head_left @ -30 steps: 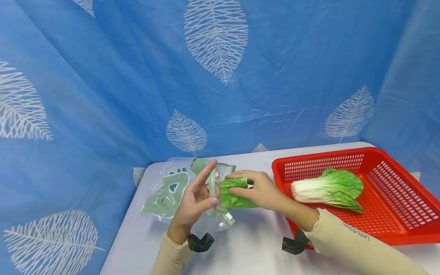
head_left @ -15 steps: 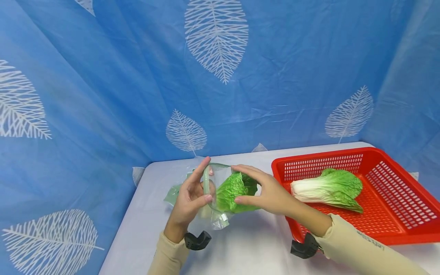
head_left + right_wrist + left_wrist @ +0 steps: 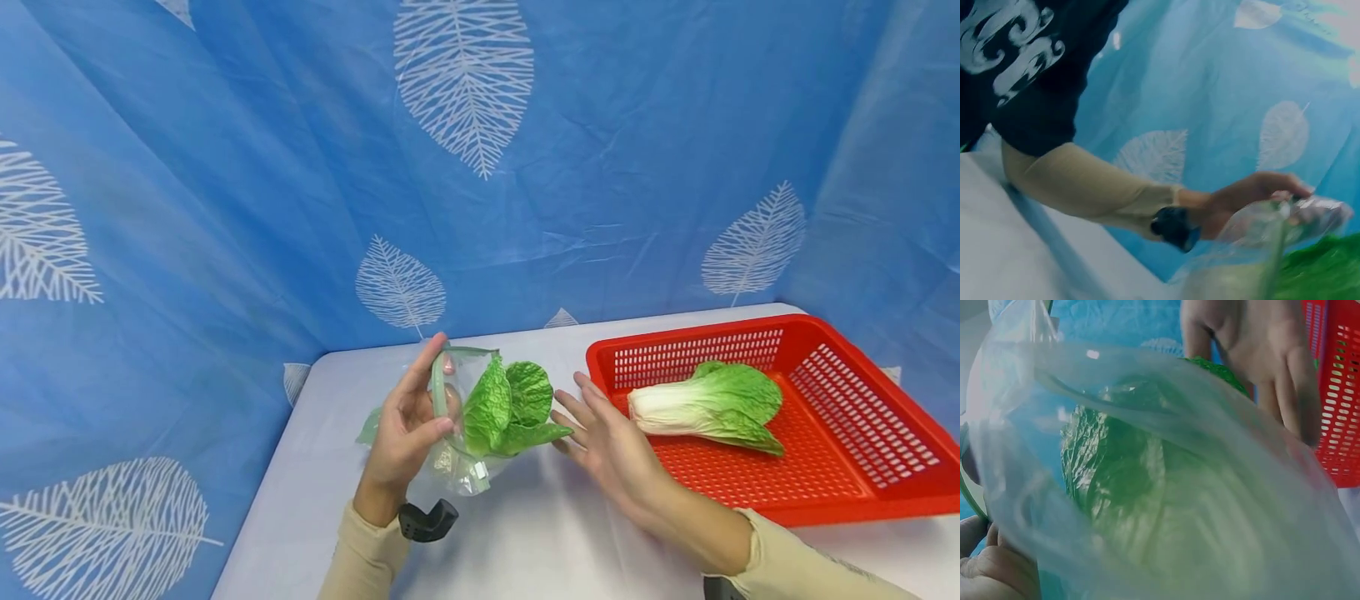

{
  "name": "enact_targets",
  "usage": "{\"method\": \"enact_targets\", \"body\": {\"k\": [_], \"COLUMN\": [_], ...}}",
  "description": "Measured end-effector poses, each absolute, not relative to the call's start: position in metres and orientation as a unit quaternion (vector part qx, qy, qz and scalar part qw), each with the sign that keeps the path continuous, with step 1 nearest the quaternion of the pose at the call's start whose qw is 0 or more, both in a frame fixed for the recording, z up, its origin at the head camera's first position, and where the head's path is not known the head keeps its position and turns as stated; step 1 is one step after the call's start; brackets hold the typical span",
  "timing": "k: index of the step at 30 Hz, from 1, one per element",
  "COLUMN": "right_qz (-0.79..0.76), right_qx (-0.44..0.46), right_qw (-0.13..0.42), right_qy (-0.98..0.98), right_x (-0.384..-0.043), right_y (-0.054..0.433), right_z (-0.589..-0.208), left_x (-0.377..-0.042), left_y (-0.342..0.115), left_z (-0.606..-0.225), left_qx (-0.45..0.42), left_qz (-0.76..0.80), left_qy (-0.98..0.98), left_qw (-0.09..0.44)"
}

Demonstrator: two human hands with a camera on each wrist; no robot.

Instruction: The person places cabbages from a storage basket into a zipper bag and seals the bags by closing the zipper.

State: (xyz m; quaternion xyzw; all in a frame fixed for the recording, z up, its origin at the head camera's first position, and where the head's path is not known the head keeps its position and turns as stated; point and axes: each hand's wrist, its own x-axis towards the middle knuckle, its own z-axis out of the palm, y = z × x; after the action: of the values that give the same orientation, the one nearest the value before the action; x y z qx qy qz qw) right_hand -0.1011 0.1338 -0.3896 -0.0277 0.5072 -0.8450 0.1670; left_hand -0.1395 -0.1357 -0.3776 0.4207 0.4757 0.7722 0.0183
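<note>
While gripping the mouth of a clear zip bag point(image 3: 456, 477) with the left hand point(image 3: 401, 429), holds the right hand point(image 3: 611, 446) out with fingers spread, grasping nothing. Has the left thumb against the bag's pale green zip strip point(image 3: 438, 392), the index finger pointing up alongside, and other fingers partly visible through the plastic. Has a green-leaved Chinese cabbage point(image 3: 487, 408) in the bag just right of the left hand, with a paler part seen through the plastic and leaf tops poking out of the mouth toward the right hand. Has the right fingertips just beside those leaves, too near for telling contact from a slight gap. Wears beige sleeves point(image 3: 363, 558) and, just below the left hand, a black wrist mount point(image 3: 427, 522). Has a red perforated basket point(image 3: 817, 467) to the right of the right hand, with a second Chinese cabbage point(image 3: 708, 408) lying inside, its white base toward that hand. Works over a white-covered surface point(image 3: 525, 533) beneath both hands, facing a blue leaf-printed curtain point(image 3: 600, 167) beyond them.
</note>
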Motion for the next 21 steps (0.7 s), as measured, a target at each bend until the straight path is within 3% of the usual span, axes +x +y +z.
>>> {"method": "enact_targets", "body": {"k": [10, 15, 21], "right_qz": [-0.830, -0.781, -0.697], "right_qx": [0.006, -0.075, -0.215], "right_qw": [0.107, 0.063, -0.041], "right_qy": [0.548, 0.617, 0.683], "right_x": [-0.093, -0.089, -0.091], "right_y": [0.094, 0.087, 0.089], "right_z": [-0.417, -0.414, -0.406], "left_x": [-0.139, -0.140, -0.141], "left_y": [-0.134, -0.133, -0.133], "left_z": [-0.371, -0.372, -0.374], "left_qx": [0.428, 0.423, 0.417], "left_qz": [0.786, 0.797, 0.796], "left_qy": [0.447, 0.431, 0.438], "left_qw": [0.002, 0.002, 0.010]}}
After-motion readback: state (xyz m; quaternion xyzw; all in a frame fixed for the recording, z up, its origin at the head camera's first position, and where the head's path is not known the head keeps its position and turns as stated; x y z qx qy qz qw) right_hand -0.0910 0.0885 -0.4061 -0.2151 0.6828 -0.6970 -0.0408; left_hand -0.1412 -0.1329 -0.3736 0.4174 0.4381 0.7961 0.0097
